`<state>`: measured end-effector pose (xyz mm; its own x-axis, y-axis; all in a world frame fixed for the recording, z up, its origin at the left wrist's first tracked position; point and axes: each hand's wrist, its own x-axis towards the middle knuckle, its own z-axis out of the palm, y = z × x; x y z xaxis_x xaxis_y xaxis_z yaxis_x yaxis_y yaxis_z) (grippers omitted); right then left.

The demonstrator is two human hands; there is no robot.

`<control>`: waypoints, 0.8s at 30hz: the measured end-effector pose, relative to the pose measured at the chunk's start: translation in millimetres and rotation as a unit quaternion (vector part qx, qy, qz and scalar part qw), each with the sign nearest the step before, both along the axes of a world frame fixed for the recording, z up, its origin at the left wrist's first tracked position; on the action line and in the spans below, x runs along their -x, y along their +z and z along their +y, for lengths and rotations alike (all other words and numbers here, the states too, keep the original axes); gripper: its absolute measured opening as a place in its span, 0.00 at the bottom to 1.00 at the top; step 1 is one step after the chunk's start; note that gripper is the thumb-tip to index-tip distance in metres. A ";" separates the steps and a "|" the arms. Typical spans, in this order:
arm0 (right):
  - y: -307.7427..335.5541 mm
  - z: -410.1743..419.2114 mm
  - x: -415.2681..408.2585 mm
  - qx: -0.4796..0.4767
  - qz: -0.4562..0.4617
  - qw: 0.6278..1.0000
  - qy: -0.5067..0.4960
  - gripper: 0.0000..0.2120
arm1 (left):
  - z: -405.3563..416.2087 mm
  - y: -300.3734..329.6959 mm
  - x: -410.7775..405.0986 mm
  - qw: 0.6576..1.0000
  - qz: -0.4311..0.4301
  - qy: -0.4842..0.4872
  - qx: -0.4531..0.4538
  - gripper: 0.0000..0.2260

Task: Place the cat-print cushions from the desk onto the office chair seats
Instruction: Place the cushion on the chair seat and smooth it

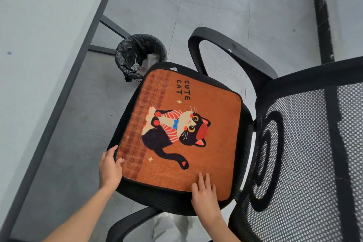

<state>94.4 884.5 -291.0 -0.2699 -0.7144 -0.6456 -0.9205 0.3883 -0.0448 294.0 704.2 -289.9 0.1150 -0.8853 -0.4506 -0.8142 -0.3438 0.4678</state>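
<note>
Cushion (196, 133) first: it lies flat on the seat (243, 143) of the black office chair, covering nearly all of it, so that only a black border of the seat shows around the orange cover. My left hand (110, 169) grips the near left corner, thumb on top of the fabric and fingers curled under the edge. My right hand (204, 194) rests flat on the near edge of the cushion, fingers straight and lying close together, holding nothing.

Beyond the far corner of the seat, on the tiled floor (235, 6), stands a small round bin (140, 53) lined with a black plastic bag. Inside it I see some pale, clear-looking rubbish, though what it is I cannot tell. The bin sits just beside the dark leg frame of the desk (39, 35), whose pale top fills the left side of my view.

On the cushion, black capital letters spell "CUTE CAT", printed in two lines near the far edge. Below them is a black-and-cream cat with a red cap, a striped red top and a blue bow, and a plaid band runs down the left side of the cover.

One armrest (225, 45) curves over the far side of the seat; the mesh backrest (304, 153) rises at my right.
</note>
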 end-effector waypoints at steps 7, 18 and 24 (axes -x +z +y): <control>-2.6 6.2 -14.7 0.026 -0.008 0.999 -0.024 0.20 | -0.1 4.7 -2.2 1.000 -0.017 -0.006 0.002 0.21; 47.7 -0.3 -3.6 0.128 -0.072 0.980 -0.136 0.27 | 25.1 47.1 17.1 0.999 0.033 0.015 0.023 0.21; 160.1 -9.2 4.4 0.240 -0.185 0.898 -0.320 0.23 | 85.4 158.1 56.2 0.977 0.213 0.011 0.012 0.13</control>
